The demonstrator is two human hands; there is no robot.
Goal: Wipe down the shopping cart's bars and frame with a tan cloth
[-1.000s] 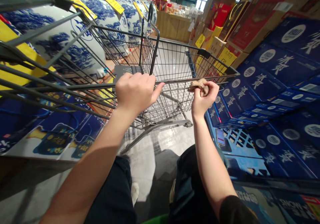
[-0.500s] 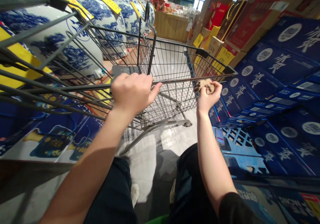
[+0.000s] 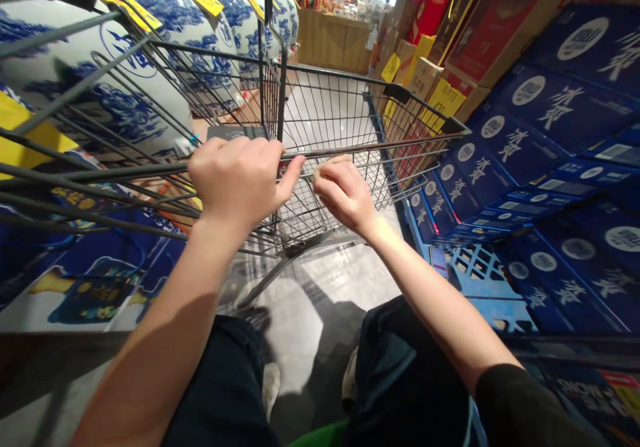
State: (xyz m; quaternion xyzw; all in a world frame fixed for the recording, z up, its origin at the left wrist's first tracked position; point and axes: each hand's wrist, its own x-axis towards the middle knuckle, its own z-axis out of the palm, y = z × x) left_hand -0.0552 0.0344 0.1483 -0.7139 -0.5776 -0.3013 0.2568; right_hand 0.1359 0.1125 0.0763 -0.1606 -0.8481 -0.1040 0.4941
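Note:
A grey wire shopping cart (image 3: 325,110) stands in front of me, its top rail (image 3: 385,145) running across from left to right. My left hand (image 3: 235,174) is closed over this rail left of the middle, the thumb pointing right. Just right of it, my right hand (image 3: 347,194) is closed at the rail with the fingers curled over a crumpled beige cloth (image 3: 344,158). Only a thin edge of the cloth shows; the hand covers the remainder.
Large blue-and-white porcelain jars (image 3: 145,94) with yellow price tags line the left. Stacked blue cartons (image 3: 545,110) rise on the right, near a blue plastic pallet (image 3: 493,297) with a phone (image 3: 440,260) on it. A wooden counter (image 3: 333,40) stands farther back.
My right hand has moved left along the rail with the cloth, from near the right end to close beside my left hand. The left hand keeps its grip; the view has shifted slightly.

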